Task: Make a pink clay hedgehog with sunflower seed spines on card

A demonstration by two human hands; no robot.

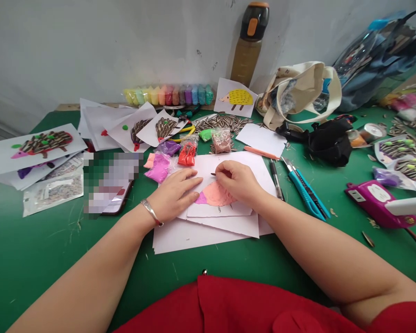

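Note:
My left hand (175,193) lies flat on the white paper (208,236), fingers spread, its fingertips beside the clay shape. That shape is a flattened peach clay body (217,195) with a purple clay tip (201,199) on its left and short drawn legs below. Over the upper right of the body, my right hand (234,180) is closed in a pinch. A sunflower seed (213,174) pokes out from its fingertips. Part of the peach clay is hidden under that hand. Bags of red clay (187,155) and purple-pink clay (158,167) lie just beyond my left hand.
A heap of sunflower seeds (225,122) lies behind the papers. To the right are a pen (276,180), a blue utility knife (305,189) and a magenta glue gun (381,203). A phone (116,185) and finished hedgehog pictures (45,143) lie left. A bottle (247,51) stands at the wall.

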